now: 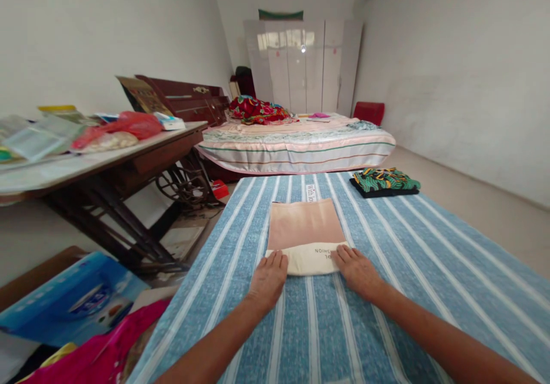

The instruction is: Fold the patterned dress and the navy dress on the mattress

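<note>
A folded cloth (306, 222) lies on the blue-and-white striped cover in front of me. Its far part is smooth pinkish brown, and a cream band with dark printed letters, upside down from here, is turned over its near edge. My left hand (268, 275) grips the left end of the cream band with the fingers on top. At the opposite end my right hand (357, 270) holds the band the same way, covering some of the letters. Both thumbs are mostly hidden. I cannot tell what kind of garment or cloth it is.
Folded clothes, green-patterned over black (385, 182), lie at the far right of the striped cover (412, 292). A bed (301, 152) stands beyond. To the left are a sewing-machine table (172, 143) with bags on it, a blue box (77, 298) and pink cloth (103, 349).
</note>
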### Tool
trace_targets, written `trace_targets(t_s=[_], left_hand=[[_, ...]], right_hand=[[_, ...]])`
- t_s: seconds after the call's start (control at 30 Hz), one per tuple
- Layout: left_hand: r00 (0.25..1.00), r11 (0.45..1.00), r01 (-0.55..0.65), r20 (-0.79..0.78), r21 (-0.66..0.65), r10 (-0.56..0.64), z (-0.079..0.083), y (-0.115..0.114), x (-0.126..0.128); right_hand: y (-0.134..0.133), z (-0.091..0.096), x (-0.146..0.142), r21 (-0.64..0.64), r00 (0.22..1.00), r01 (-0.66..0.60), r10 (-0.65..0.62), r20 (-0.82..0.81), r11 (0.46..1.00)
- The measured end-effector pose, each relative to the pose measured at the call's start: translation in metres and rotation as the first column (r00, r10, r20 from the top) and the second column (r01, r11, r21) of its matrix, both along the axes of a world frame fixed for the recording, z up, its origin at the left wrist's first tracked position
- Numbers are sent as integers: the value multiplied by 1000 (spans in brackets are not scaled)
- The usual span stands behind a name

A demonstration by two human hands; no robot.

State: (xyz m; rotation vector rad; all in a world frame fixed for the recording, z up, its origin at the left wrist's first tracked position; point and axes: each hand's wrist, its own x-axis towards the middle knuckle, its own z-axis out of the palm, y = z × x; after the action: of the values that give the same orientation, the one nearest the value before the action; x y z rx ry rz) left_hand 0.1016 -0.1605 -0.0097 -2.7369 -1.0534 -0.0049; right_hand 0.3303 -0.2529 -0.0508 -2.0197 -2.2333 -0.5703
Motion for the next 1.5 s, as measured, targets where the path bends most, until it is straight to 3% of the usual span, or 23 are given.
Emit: trace_targets(t_s=[0.07,0.17,0.23,0.3,0.37,0.5,0.57,0.67,0.8,0.9,1.03,1.1,1.17,1.27,1.33,1.4,1.5], left_hand=[[1000,999,-14,-5,-39,14,15,3,2],[1000,998,-22,-6,-55,22,53,0,7],[1000,1000,7,-7,-30,-7,78,-14,4],[999,999,40,-14,-1,-40,88,-36,-7],[996,996,92,-4,-7,-92,78,-63,-26],[985,984,172,28,-54,-170,19,-109,-66],[985,983,174,6,-60,-174,-7,-119,-78],[978,977,208,11,-40,-208,-26,-120,-86],[961,964,263,72,50,-266,-31,-116,-91],[957,960,279,68,35,-281,-28,-117,-95],[964,954,267,20,-138,-267,2,-113,-93],[964,926,260,15,-275,-267,28,-107,-82],[959,862,265,30,-433,-280,54,-99,-59],[919,768,393,229,-505,-320,70,-88,-3],[866,707,496,347,-505,-360,62,-84,39],[819,693,572,358,-440,-448,44,-81,76],[804,739,594,282,-317,-524,13,-78,110]], right_hand=[[3,18,4,-67,999,5,-8,-46,998],[1,57,8,-154,996,7,-20,-86,988],[-13,80,8,-163,996,6,-20,-84,987],[-38,88,2,-142,997,-19,9,-72,990],[-73,77,-10,-94,996,-57,51,-70,994],[-135,22,-38,-6,991,-109,108,-78,994],[-152,-3,-45,41,993,-94,97,-68,995],[-160,-22,-44,65,994,-77,82,-78,995],[-163,-23,-38,112,993,-89,97,-72,990],[-162,-18,-43,173,992,-103,115,-60,979],[-154,-11,-64,194,989,-119,134,-67,974],[-147,-9,-75,191,985,-137,154,-77,972],[-139,-8,-85,190,982,-151,169,-84,970],[-130,-8,-97,204,979,-146,171,-109,968],[-127,-8,-102,227,976,-135,169,-136,964],[-124,-8,-105,269,969,-145,191,-156,952],[-123,-12,-105,337,959,-163,230,-168,927]])
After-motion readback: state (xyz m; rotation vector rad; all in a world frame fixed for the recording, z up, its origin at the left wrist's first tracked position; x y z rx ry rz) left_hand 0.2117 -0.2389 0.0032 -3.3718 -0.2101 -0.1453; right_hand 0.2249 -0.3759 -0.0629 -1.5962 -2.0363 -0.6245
